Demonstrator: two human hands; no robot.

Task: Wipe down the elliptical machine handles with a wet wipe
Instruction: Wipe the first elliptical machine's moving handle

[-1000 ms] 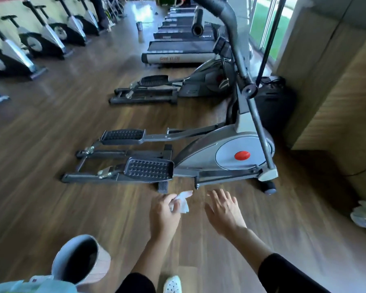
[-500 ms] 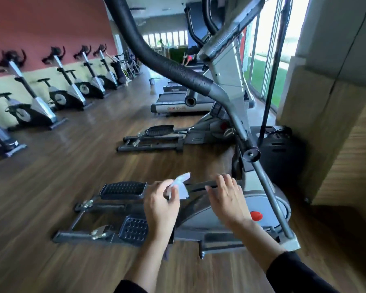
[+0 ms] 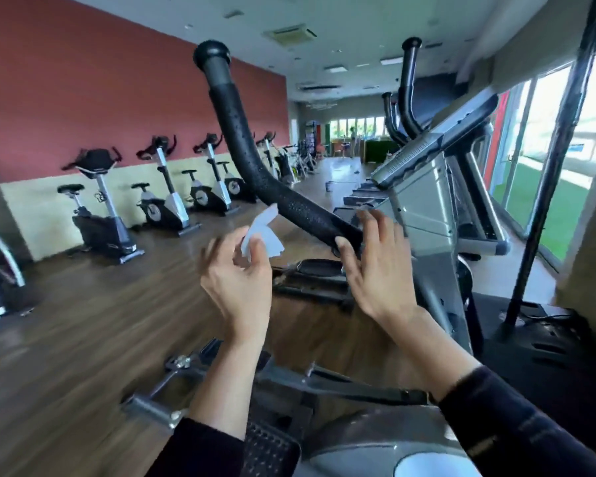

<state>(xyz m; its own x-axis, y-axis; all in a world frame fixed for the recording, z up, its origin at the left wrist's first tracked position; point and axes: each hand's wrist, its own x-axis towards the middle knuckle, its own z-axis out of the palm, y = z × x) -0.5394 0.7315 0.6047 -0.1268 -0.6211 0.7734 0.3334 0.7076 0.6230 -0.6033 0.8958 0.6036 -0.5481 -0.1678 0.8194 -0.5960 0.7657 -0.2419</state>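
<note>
A person is standing at a grey metal elliptical machine [image 3: 424, 215] in a gym, with both bare hands raised in front of it. The left hand [image 3: 236, 287] is pinching a small, crumpled white wet wipe [image 3: 262, 232] between thumb and curled fingers. It is holding the wipe just beside the middle of a long, curved, black foam-covered handle [image 3: 252, 160], which is sweeping up and left to a rounded cap. Whether the wipe's tip is touching the foam is unclear. The right hand [image 3: 375, 270] is wide, with straight fingers spread by the handle's lower end. Blur is hiding whether its thumb is making contact. A second black curved handle [image 3: 408, 87] is standing well apart, beyond the console. Upright exercise bikes [image 3: 166, 201] are lining a red and cream wall. The step in hand appears to be bringing the wipe to the first handle. Next, the wipe likely needs wrapping around the foam and sliding along it, while the right hand is steadying the swinging arm.
</note>
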